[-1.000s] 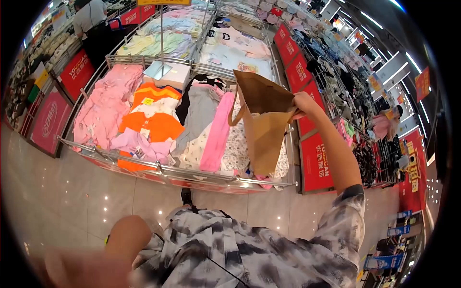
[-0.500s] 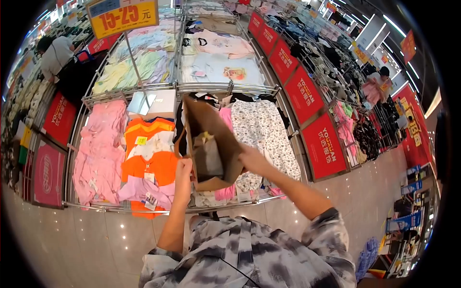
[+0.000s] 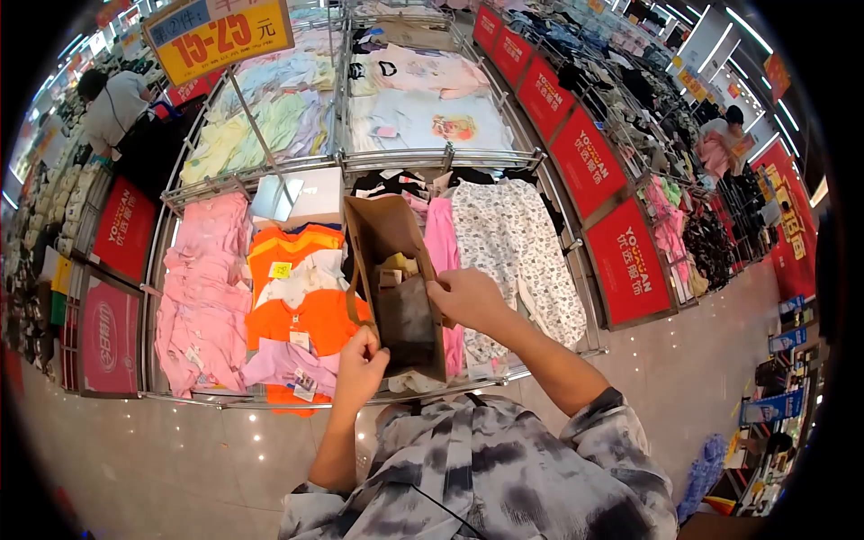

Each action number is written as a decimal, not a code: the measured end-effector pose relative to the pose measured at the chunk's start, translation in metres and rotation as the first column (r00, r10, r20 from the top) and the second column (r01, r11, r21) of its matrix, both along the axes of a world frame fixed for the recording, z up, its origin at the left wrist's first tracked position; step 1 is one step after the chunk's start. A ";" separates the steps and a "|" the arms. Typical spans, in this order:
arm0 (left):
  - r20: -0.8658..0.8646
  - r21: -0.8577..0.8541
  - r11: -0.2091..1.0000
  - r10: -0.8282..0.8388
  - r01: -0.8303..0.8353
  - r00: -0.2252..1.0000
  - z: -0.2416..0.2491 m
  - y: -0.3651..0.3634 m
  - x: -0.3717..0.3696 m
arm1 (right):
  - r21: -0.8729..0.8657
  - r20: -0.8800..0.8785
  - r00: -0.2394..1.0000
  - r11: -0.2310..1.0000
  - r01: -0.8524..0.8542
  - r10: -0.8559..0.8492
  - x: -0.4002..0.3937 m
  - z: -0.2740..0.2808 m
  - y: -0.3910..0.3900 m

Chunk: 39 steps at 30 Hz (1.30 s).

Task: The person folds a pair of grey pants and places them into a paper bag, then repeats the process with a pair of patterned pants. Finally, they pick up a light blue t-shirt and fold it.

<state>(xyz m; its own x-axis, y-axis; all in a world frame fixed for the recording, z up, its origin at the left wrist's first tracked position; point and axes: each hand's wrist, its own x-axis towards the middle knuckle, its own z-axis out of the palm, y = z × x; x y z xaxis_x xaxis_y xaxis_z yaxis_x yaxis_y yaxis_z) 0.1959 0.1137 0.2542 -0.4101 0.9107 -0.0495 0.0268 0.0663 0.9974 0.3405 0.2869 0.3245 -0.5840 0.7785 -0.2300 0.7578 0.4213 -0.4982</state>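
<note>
A brown paper bag [image 3: 387, 223] is held with its mouth facing up toward me, over the front of the clothing display. My left hand [image 3: 362, 367] is closed on the near left edge of the bag, beside its hanging handle [image 3: 352, 292]. Gripping the right rim, my right hand [image 3: 468, 297] has its fingers curled over the edge, partly out of sight. Inside the bag lie a small yellowish item [image 3: 398, 264] and something greyish [image 3: 407, 310] that I cannot identify. Left of the bag is an orange garment [image 3: 301, 315]; white patterned clothing [image 3: 504, 243] lies to its right.
Metal rails [image 3: 396, 158] divide the display bins. Pink clothes [image 3: 205, 288] fill the left side, near a white box [image 3: 315, 193]. A yellow price sign [image 3: 220, 43] stands on a pole. Red panels [image 3: 630, 270] line the neighbouring racks. Other people [image 3: 112, 108] are at racks farther off.
The bag's mouth has turned more squarely toward me, showing more of its inside. My left hand has moved down its near edge; my right hand holds farther up the rim.
</note>
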 end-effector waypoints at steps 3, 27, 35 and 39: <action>-0.005 -0.017 1.000 -0.022 0.022 1.000 -0.001 0.000 0.004 | -0.076 -0.278 0.960 0.997 0.005 -0.026 -0.006 -0.025 -0.002; -0.039 0.159 0.381 0.924 -0.911 0.380 -0.020 -0.030 0.095 | -0.213 -0.319 0.755 0.819 0.532 -0.573 0.429 -0.327 0.138; -0.283 0.273 0.174 0.954 -0.946 0.094 -0.020 -0.006 0.161 | -0.167 -0.341 0.823 0.891 0.422 -0.454 0.445 -0.317 0.128; -0.436 0.184 0.661 0.718 -0.727 0.542 -0.085 0.030 0.224 | -0.230 -0.173 0.813 0.825 0.516 -0.557 0.430 -0.291 0.132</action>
